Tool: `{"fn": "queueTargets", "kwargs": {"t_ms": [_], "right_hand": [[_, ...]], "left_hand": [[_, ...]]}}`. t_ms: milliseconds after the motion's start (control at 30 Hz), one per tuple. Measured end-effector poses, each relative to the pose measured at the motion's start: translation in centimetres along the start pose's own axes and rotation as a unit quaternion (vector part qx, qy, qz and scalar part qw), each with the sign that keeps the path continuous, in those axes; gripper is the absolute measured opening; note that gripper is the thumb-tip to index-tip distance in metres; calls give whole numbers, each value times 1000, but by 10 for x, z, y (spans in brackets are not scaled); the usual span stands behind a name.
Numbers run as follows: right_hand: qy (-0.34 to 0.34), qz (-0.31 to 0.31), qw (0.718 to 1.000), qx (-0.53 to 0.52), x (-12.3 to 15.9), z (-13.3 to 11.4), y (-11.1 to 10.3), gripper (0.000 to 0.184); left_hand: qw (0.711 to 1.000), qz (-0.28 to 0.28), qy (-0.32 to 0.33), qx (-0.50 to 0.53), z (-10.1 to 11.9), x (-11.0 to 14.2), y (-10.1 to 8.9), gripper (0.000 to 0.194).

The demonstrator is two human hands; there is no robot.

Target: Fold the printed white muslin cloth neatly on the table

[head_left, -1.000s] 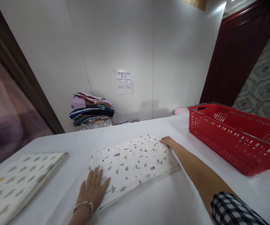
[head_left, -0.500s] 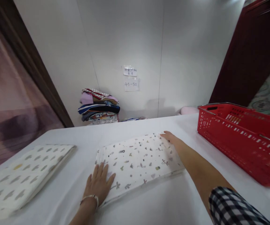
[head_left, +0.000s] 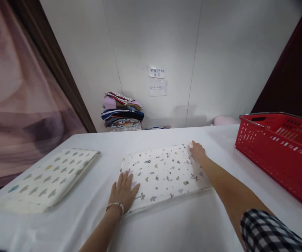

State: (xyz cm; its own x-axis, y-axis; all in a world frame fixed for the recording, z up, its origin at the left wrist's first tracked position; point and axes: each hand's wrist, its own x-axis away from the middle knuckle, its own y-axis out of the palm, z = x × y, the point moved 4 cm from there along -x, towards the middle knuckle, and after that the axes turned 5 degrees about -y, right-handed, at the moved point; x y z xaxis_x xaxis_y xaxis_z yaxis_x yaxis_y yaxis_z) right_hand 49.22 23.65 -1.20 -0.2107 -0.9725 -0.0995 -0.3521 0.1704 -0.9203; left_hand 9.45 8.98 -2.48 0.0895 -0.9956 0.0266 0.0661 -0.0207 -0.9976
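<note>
A folded white cloth [head_left: 163,171] with a small print of leaves and shapes lies flat on the white-covered table. My left hand [head_left: 124,189], a bracelet at its wrist, rests palm down on the cloth's near left corner with the fingers spread. At the far right corner, my right hand [head_left: 198,152] has its fingers curled in and pinches the edge, where a bit of fabric stands up at the fingertips. Another folded cloth [head_left: 53,175], cream with grey cloud-like marks, lies on the table to the left, apart from both hands.
A red plastic basket [head_left: 276,157] stands on the table's right side. Behind the far edge, a stack of folded clothes [head_left: 123,113] rises against the wall, with a pink bundle [head_left: 224,120] further right. Paper signs [head_left: 157,87] are on the wall; a pink curtain [head_left: 22,105] hangs left.
The view has turned slightly, so the scene sits further right. My right hand's fingers have curled at the far corner, where they were straighter before. My left hand stays flat on the cloth.
</note>
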Motion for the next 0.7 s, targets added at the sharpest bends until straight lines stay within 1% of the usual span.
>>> {"fn": "queueTargets", "kwargs": {"t_ms": [67,133,167,233,300,367,433,533,700], "right_hand": [[-82,3,995,54,22,-11,-4,49],[-174,-21,981,82,51,-22,-1,46],[-206,-45,974,79,67,-25,3,45],[-235,-87,965,73,96,-28,9,47],[-230,-116,963,74,118,-28,13,48],[-208,-123,967,80,132,-26,13,48],[-196,-113,970,86,142,-24,9,48],[-196,-90,972,95,155,-18,1,48],[-161,-55,982,88,174,9,-12,44]], "left_hand": [[1000,-8,-4,1,0,0,0,69],[1000,-12,-3,3,1,0,0,70],[1000,-13,-3,4,1,0,0,70],[1000,-17,-1,6,2,1,-1,71],[1000,-22,-1,9,3,2,-3,71],[1000,-28,-1,8,4,4,-5,71],[999,-37,-1,6,5,5,-7,71],[998,-59,-3,2,5,3,-6,72],[995,-97,3,18,-2,-6,-13,69]]}}
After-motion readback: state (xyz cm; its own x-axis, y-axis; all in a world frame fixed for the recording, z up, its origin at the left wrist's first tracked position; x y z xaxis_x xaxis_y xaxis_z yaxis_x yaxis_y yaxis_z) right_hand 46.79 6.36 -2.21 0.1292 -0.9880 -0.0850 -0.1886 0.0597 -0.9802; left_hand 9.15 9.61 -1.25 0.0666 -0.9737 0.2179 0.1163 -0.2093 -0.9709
